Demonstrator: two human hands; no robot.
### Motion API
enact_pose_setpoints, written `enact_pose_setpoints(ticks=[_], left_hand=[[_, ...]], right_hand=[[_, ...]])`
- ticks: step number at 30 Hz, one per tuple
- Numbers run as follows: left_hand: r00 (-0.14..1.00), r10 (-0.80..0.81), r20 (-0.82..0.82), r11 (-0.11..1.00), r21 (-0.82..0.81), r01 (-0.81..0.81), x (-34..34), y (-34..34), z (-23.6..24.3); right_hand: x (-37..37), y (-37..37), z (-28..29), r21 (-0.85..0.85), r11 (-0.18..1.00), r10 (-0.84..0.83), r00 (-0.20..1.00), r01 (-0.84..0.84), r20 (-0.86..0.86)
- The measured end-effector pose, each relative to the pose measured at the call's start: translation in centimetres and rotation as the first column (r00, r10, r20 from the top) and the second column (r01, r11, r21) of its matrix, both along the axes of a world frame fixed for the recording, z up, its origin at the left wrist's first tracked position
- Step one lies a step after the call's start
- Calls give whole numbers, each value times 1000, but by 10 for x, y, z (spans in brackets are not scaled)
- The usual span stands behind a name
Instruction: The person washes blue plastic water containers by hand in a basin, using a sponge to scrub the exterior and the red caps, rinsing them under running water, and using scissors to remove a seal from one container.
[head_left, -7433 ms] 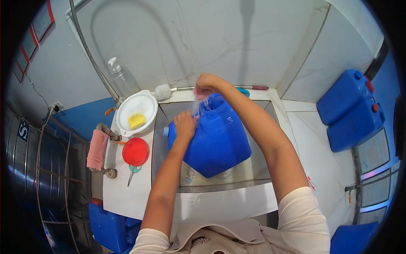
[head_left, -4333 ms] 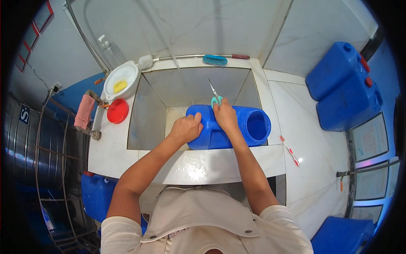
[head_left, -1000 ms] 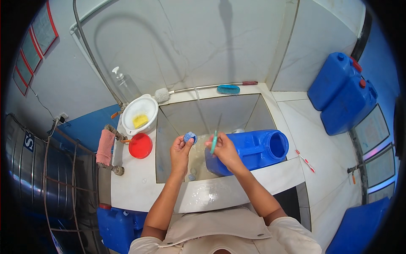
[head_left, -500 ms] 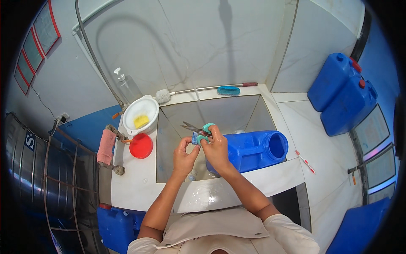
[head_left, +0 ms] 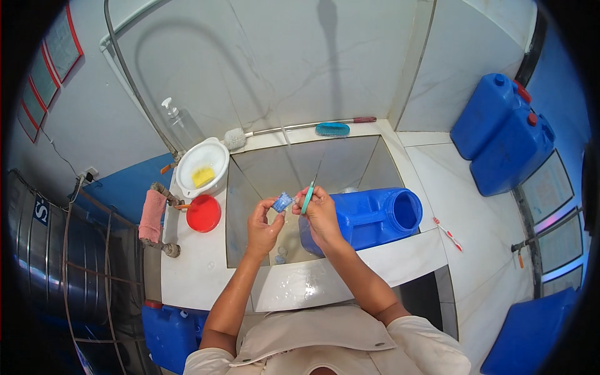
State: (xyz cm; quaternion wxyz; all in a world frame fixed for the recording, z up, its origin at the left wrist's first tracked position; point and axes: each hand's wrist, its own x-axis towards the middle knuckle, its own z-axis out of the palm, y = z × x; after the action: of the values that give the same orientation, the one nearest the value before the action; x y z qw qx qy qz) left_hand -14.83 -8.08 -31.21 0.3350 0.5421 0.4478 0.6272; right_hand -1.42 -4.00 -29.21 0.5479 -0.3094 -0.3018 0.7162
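Observation:
My left hand (head_left: 264, 228) pinches a small crumpled blue wrapper-like piece (head_left: 281, 202) over the tiled sink (head_left: 246, 187). Just right of it, my right hand (head_left: 322, 222) grips scissors with teal handles (head_left: 309, 197), their blades pointing up; its fingertips are close to the blue piece, and whether they touch it I cannot tell. Beneath and beside that hand, an uncapped blue jug (head_left: 369, 222) lies on its side in the sink, its mouth (head_left: 407, 210) toward the right.
A white basin (head_left: 186, 184) with a yellow sponge (head_left: 203, 177) and a red lid (head_left: 203, 214) sit left. A long-handled brush (head_left: 275, 129) and teal brush (head_left: 332, 129) line the back edge. Right are a toothbrush (head_left: 448, 234) and blue jugs (head_left: 506, 156). A pink-wrapped pipe (head_left: 152, 215) juts left.
Since the earliest frame the jug was laid lower in the sink and the scissors taken up. Half a second ago the scissors lay across the blue piece; now they point up, slightly apart.

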Motion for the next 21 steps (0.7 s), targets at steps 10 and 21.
enact_pose_setpoints(ticks=[10, 21], left_hand=[[992, 85, -97, 992, 97, -75, 2, 4, -3], [993, 1, 119, 995, 102, -14, 4, 3, -4]], right_hand=[[4, -7, 6, 303, 946, 21, 956, -114, 293], [2, 3, 6, 243, 962, 95, 986, -125, 134]])
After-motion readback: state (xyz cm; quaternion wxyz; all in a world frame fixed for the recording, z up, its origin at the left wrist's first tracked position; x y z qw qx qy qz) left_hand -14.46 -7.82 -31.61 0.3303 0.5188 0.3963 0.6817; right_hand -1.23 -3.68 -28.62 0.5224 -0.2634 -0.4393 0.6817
